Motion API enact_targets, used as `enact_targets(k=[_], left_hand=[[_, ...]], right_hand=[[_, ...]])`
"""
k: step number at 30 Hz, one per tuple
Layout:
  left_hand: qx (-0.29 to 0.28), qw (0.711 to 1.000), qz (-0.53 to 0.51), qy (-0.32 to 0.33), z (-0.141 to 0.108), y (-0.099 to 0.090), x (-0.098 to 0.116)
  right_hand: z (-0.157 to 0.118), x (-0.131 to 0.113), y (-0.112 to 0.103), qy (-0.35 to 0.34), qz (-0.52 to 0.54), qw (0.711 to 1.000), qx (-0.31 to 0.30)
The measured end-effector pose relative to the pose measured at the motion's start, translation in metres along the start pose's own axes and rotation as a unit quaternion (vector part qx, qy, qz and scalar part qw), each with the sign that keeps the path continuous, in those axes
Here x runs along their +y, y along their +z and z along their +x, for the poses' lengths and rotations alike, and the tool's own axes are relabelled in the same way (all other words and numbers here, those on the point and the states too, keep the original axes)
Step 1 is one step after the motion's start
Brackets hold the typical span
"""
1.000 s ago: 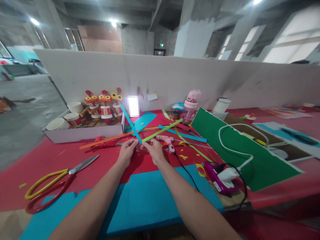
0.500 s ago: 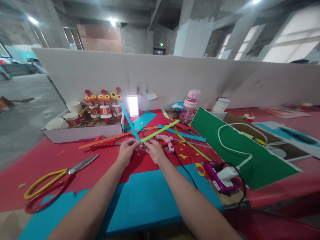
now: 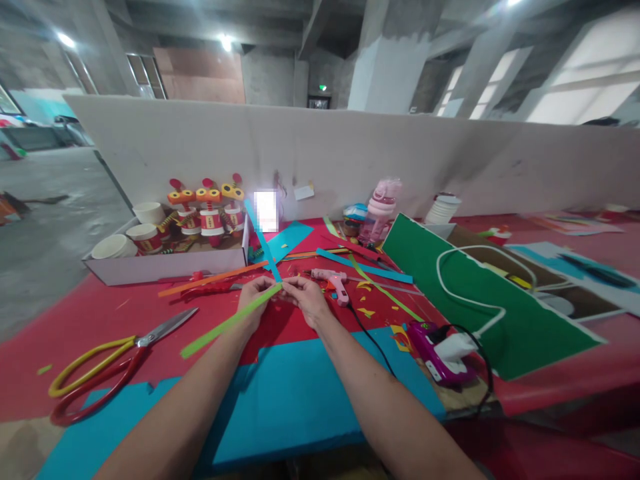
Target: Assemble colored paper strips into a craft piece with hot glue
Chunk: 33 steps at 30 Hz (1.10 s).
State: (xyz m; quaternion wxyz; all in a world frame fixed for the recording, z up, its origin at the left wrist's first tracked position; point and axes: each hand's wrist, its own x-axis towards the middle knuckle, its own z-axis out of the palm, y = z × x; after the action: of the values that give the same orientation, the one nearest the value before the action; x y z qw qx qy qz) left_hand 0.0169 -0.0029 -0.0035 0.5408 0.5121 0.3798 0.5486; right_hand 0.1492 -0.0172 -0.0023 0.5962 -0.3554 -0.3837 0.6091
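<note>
My left hand [image 3: 254,297] and my right hand [image 3: 306,297] meet at the middle of the red tabletop, fingers pinched close together. Between them they grip the joined ends of a green paper strip [image 3: 227,323] and a blue paper strip [image 3: 263,239]. The green strip slants down to the left, across my left hand and wrist. Up and away to the left points the blue one. Just beyond my right hand lies a pink glue gun [image 3: 334,283] with a black cord. Fingertips partly hide the strips' joint.
Large scissors [image 3: 135,347] lie at left on the red cloth. Behind them a white box [image 3: 170,267] holds paper cups and several cup figures. At right stand a purple power strip [image 3: 440,363] and a green board [image 3: 480,300]. A blue sheet [image 3: 300,400] covers the near edge.
The green strip has swung over from pointing up and right to lying down and left across my left hand. The blue strip has shifted slightly; both hands stay almost in place.
</note>
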Motion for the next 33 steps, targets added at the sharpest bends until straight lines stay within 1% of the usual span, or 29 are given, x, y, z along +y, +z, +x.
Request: enact_targets(k=[4, 7, 10, 13, 17, 19, 21, 24, 27, 30, 33], left_hand=[[-0.011, 1.000, -0.008, -0.007, 0.0012, -0.0014, -0.0018], [-0.017, 1.000, -0.004, -0.008, 0.0004, -0.0015, -0.0013], [-0.017, 1.000, -0.003, -0.002, -0.0011, 0.0001, 0.0002], [-0.019, 1.000, -0.004, -0.012, -0.0027, 0.0032, 0.0028], [-0.046, 0.998, 0.004, -0.038, -0.0035, 0.0062, 0.0066], [-0.033, 0.999, 0.001, -0.039, -0.0033, 0.0065, 0.0073], [-0.001, 0.999, 0.003, -0.040, -0.0027, 0.0058, 0.0070], [0.030, 0.999, 0.019, -0.032, -0.0018, 0.0040, 0.0057], [0.033, 0.998, 0.037, -0.028, -0.0011, 0.0026, 0.0045], [0.027, 0.998, 0.054, -0.032, -0.0008, 0.0019, 0.0037], [0.017, 0.999, 0.038, -0.034, -0.0007, 0.0014, 0.0034]], right_hand=[[0.0007, 0.0011, -0.0003, -0.019, -0.037, 0.999, 0.012], [0.0014, 0.0016, -0.0005, -0.048, -0.075, 0.996, 0.019], [0.0022, 0.0012, 0.0000, -0.073, -0.101, 0.991, 0.039], [0.0029, 0.0007, 0.0010, -0.074, -0.075, 0.993, 0.057], [0.0027, 0.0006, 0.0027, -0.067, -0.043, 0.995, 0.066], [0.0017, 0.0004, 0.0038, -0.066, -0.050, 0.995, 0.053], [0.0003, -0.0002, 0.0051, -0.065, -0.066, 0.995, 0.041], [-0.0011, -0.0013, 0.0063, -0.062, -0.091, 0.993, 0.042], [-0.0008, -0.0015, 0.0058, -0.058, -0.097, 0.993, 0.045], [0.0004, -0.0002, 0.0042, -0.077, -0.116, 0.989, 0.040], [0.0015, 0.0011, 0.0034, -0.093, -0.141, 0.985, 0.043]])
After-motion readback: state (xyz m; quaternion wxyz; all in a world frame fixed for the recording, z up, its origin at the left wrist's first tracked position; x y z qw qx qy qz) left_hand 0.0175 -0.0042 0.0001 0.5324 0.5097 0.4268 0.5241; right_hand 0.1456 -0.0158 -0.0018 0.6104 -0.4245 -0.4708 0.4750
